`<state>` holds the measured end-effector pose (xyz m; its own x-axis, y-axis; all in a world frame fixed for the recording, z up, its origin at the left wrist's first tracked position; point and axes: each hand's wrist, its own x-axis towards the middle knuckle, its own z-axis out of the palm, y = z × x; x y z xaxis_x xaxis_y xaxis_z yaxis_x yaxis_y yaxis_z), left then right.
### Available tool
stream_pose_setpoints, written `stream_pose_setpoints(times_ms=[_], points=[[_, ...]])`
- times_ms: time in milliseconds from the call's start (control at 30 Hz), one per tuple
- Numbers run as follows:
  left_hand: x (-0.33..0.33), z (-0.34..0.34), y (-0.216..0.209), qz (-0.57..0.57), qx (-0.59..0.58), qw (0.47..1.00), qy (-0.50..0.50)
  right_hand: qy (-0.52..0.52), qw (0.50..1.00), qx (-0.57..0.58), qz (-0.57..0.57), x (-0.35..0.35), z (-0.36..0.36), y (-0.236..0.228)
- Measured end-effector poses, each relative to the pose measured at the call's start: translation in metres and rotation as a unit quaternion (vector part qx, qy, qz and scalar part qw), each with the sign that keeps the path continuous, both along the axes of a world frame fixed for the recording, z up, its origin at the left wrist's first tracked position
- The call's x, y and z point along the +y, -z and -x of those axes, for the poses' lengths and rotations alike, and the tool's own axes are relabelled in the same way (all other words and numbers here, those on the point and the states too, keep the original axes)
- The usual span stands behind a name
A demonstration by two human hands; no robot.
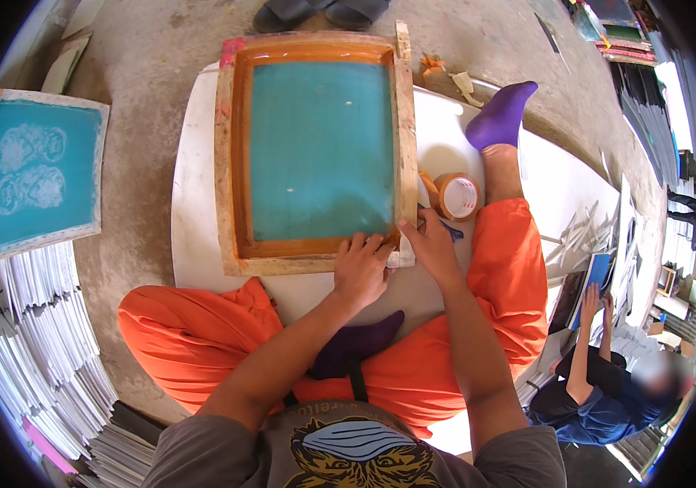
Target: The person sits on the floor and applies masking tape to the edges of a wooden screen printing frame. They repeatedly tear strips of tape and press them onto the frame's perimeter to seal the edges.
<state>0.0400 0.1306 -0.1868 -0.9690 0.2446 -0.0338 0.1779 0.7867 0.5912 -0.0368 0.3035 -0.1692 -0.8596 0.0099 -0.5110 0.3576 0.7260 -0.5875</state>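
A wooden screen-printing frame [226,203] with teal mesh [323,146] lies in front of me, brown tape [299,246] lining its inner edges. At its near right corner, my left hand [362,270] is closed, bent fingers over the near rail. Just right of it, my right hand [431,246] is closed in a pinch against the right rail; what its fingertips hold is hidden. A small dark object shows by that index finger. Beyond the right hand, a brown tape roll [457,197] stands on the white board, and a blue item [452,231] lies nearer.
The white board [193,195] lies beneath the frame, between my orange-trousered legs. Another teal screen [43,171] leans at the left above stacked paper [34,342]. Black sandals [315,11] sit at the far edge. A co-worker [608,390] works at the lower right.
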Motion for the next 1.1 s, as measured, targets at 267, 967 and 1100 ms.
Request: stream_pose_setpoints(times_ms=[267,967,1100], points=[[0.009,0.003,-0.004,-0.016,-0.032,0.999,-0.042,-0.003,0.999,0.031,-0.009,0.000,-0.003,0.008],[-0.038,-0.011,-0.011,-0.053,0.002,0.998,0.016,-0.076,0.985,0.140,-0.060,-0.002,-0.004,-0.029],[-0.020,0.000,-0.009,-0.057,-0.022,0.998,0.005,-0.084,0.989,0.072,-0.103,-0.007,-0.010,-0.031]])
